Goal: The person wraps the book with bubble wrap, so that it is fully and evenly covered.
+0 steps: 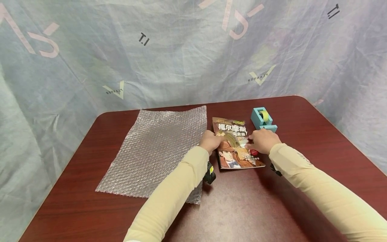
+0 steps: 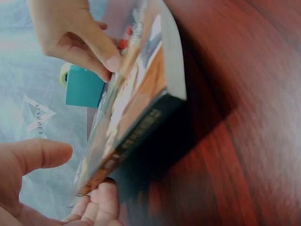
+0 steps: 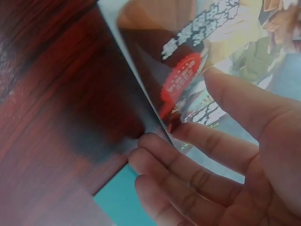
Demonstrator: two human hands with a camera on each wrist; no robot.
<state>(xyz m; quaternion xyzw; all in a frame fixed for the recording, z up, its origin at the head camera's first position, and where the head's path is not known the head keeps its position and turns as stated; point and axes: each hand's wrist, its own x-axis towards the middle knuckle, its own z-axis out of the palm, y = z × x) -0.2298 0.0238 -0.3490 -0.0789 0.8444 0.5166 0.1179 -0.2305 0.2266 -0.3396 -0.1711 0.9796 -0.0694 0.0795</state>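
Note:
A paperback book [image 1: 229, 157] with a glossy illustrated cover and large white Chinese characters lies face up between the two hands, right of the table's middle. My left hand [image 1: 210, 141] grips its left side, the thumb over the cover and the fingertips [image 2: 107, 200] under the spine edge in the left wrist view. At the opposite side my right hand [image 1: 264, 140] holds the book with the thumb [image 3: 225, 89] over the cover and the other fingers along the edge. Dark shadow shows beneath the spine in the left wrist view.
A large sheet of bubble wrap [image 1: 157, 148] is spread flat on the left of the dark red table [image 1: 235, 205]. Just beyond my right hand stands a teal tape dispenser [image 1: 257, 118] with a yellowish roll [image 1: 264, 116]. A printed grey cloth [image 1: 181, 67] hangs behind the table.

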